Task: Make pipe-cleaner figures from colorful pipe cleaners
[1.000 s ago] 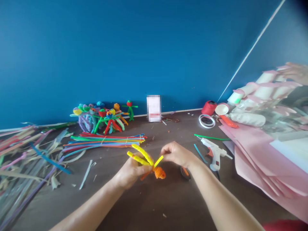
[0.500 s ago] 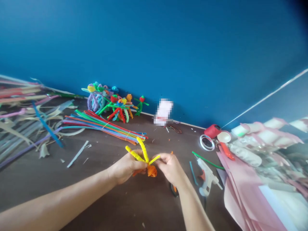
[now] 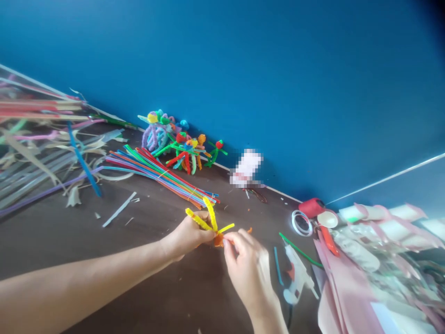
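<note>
A small figure of yellow and orange pipe cleaners [image 3: 211, 215] is held over the middle of the dark table. My left hand [image 3: 189, 234] pinches it from the left, where two thick yellow pieces stick up and a thinner one points right. The fingers of my right hand [image 3: 245, 260] are closed on its orange part from the right, covering most of that part. Behind my hands lies a bundle of coloured pipe cleaners [image 3: 163, 178], and farther back stand several finished-looking pipe cleaner figures [image 3: 184, 144] against the blue wall.
On the right are a white glue gun [image 3: 298, 273], a green pipe cleaner [image 3: 301, 249], a ring of white tape [image 3: 301, 223], a red roll [image 3: 312, 207] and pink sheets [image 3: 342, 283]. Strips and scraps [image 3: 38, 157] cover the left side. A pixelated white item [image 3: 246, 168] is by the wall.
My right hand has moved from the thin yellow piece down onto the orange part, now largely hidden. My left hand keeps its hold. The view has tilted.
</note>
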### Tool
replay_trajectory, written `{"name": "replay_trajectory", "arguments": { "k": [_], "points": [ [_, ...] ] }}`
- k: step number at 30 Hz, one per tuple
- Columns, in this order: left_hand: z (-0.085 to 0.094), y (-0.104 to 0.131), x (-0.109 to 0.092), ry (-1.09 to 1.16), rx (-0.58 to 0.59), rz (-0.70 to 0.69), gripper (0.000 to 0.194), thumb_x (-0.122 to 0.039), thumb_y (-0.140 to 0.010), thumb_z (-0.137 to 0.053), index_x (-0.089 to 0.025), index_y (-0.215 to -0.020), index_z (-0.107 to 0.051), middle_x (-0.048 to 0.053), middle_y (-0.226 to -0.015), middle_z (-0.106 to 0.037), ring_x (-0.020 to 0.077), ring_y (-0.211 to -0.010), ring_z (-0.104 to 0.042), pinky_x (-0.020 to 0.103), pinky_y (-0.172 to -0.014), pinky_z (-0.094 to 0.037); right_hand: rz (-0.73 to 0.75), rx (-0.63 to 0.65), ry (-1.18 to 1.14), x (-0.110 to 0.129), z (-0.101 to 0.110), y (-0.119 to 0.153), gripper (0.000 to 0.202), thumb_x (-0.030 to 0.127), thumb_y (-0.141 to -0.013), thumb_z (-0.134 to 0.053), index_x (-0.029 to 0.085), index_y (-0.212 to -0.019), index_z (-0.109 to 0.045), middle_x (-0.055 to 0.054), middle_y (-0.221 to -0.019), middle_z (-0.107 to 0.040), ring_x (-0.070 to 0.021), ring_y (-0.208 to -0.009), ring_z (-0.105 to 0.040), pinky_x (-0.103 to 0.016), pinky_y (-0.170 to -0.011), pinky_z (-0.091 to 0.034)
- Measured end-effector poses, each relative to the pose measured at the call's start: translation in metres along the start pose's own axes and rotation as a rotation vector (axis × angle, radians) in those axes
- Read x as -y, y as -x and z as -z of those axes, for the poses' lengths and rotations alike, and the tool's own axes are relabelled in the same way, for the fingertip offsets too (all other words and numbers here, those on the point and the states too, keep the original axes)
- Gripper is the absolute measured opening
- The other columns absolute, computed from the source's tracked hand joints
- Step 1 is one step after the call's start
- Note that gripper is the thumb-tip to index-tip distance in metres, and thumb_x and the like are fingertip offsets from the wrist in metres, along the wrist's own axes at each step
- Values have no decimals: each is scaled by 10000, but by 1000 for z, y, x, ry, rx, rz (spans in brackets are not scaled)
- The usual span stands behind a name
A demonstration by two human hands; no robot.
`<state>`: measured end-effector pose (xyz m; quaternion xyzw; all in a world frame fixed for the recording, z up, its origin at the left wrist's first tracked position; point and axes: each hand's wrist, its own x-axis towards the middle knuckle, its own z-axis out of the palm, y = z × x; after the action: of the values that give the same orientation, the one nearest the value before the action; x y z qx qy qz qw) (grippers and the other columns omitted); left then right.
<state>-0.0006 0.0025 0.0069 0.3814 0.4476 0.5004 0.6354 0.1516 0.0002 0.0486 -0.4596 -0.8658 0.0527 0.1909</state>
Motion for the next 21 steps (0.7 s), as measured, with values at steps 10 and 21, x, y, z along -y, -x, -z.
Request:
{"name": "replay_trajectory", "arguments": {
  "k": [10,21],
  "points": [
    [1,0,3,-315,-66,-157,75,-108,-550,-534,-150,-583,-482,-38,-524,-506,84,-499,-448,185,-471,-329,98,77,102,14,-1,-1,172,128,-805,-411,203,-722,-543,-13,-672,-538,-129,-600,-505,-236,-549,-308],
    [4,9,-12,-589,388,-264,80,-167,-586,-586,-140,-661,-590,-14,-586,-564,91,-509,-469,174,-456,-329,-8,250,-347,-12,24,-7,133,188,-786,-478,203,-713,-589,3,-710,-531,-107,-631,-514,-200,-580,-374]
  ]
}}
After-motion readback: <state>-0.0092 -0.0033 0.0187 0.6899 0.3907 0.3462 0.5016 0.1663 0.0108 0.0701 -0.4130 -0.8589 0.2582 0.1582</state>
